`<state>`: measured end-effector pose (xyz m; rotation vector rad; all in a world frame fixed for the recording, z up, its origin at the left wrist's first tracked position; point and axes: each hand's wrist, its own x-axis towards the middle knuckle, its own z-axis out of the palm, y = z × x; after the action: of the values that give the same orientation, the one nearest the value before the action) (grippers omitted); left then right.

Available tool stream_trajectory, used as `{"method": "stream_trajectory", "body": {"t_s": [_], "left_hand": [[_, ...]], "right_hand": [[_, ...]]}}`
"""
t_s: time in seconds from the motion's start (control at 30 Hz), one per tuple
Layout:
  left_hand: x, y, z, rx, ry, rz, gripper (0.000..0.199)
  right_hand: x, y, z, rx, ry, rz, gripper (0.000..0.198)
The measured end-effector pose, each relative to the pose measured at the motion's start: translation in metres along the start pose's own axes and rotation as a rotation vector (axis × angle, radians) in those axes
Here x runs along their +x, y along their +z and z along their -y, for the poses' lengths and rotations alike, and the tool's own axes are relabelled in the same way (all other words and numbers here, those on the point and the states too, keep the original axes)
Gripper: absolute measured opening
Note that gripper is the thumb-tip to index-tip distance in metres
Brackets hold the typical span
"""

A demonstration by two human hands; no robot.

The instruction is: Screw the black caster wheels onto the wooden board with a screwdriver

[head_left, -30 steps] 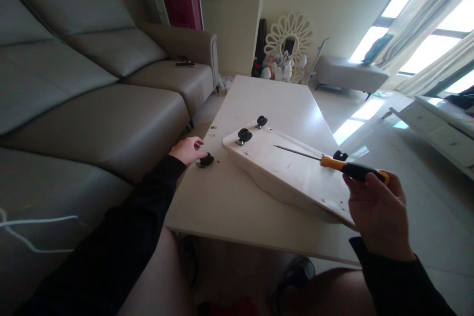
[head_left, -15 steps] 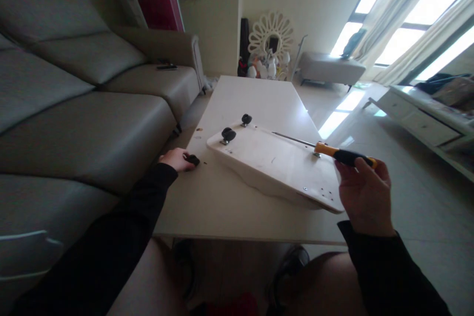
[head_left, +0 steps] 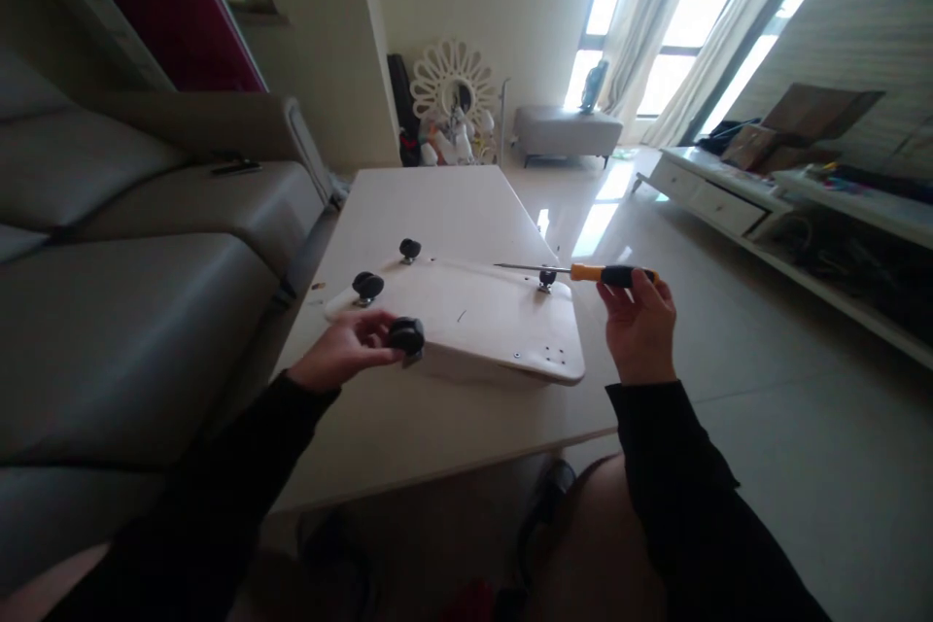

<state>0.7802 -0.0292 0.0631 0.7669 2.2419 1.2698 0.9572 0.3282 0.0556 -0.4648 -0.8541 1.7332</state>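
Note:
Between the fingers of my left hand (head_left: 348, 348) is a black caster wheel (head_left: 406, 336) with a metal plate, held over the near edge of a white board (head_left: 485, 311). My right hand (head_left: 642, 326) grips a screwdriver (head_left: 604, 275) by its yellow and black handle, the shaft pointing left above the board. Two casters stand at the board's left end, one near (head_left: 368, 287) and one far (head_left: 410, 250). Another caster (head_left: 546, 279) stands at the far right corner, partly behind the screwdriver. Several small holes show at the near right corner.
The board rests on a long white table (head_left: 430, 204). A grey sofa (head_left: 146, 330) runs along the left. On the right stands a low white cabinet (head_left: 714, 199) with boxes on top. A grey bench (head_left: 565, 128) and a petal-framed mirror (head_left: 453, 87) are at the back.
My left hand has lifted the caster off the table and carried it right, to the board's near edge. The screwdriver stays in my right hand. The view has turned to the right.

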Motion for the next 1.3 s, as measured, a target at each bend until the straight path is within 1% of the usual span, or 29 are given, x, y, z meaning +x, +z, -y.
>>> {"method": "stream_trajectory", "body": {"t_s": [0.07,0.17,0.23,0.3,0.37,0.43,0.53,0.6,0.8,0.93,1.13,1.3], "left_hand": [[0.023,0.036,-0.024,-0.078,0.148,0.076,0.037],[0.059,0.087,-0.05,-0.125,0.279,0.162,0.035],[0.078,0.117,-0.064,-0.124,0.295,0.217,0.033],[0.091,0.141,-0.074,-0.117,0.296,0.261,0.03],[0.099,0.159,-0.08,-0.097,0.295,0.321,0.029],[0.104,0.17,-0.081,-0.063,0.294,0.381,0.031],[0.11,0.179,-0.079,-0.019,0.284,0.428,0.03],[0.113,0.181,-0.078,0.0,0.279,0.448,0.029],[0.118,0.183,-0.082,0.064,0.268,0.558,0.031],[0.119,0.186,-0.084,0.083,0.256,0.574,0.031],[0.119,0.191,-0.083,0.102,0.294,0.592,0.033],[0.118,0.194,-0.084,0.102,0.318,0.576,0.03]], "right_hand": [[0.013,-0.006,0.006,0.015,-0.043,-0.042,0.037],[0.03,-0.016,0.015,0.038,-0.131,-0.108,0.037],[0.039,-0.025,0.019,0.044,-0.186,-0.146,0.039],[0.045,-0.035,0.02,0.052,-0.217,-0.177,0.041],[0.049,-0.047,0.019,0.059,-0.219,-0.192,0.042],[0.052,-0.058,0.017,0.056,-0.219,-0.195,0.042],[0.057,-0.071,0.014,0.043,-0.228,-0.183,0.043],[0.061,-0.076,0.011,0.046,-0.233,-0.172,0.043],[0.07,-0.077,0.006,0.056,-0.202,-0.146,0.041],[0.07,-0.079,0.007,0.075,-0.184,-0.168,0.04],[0.071,-0.081,0.009,0.109,-0.172,-0.198,0.036],[0.071,-0.081,0.009,0.103,-0.158,-0.174,0.03]]}}
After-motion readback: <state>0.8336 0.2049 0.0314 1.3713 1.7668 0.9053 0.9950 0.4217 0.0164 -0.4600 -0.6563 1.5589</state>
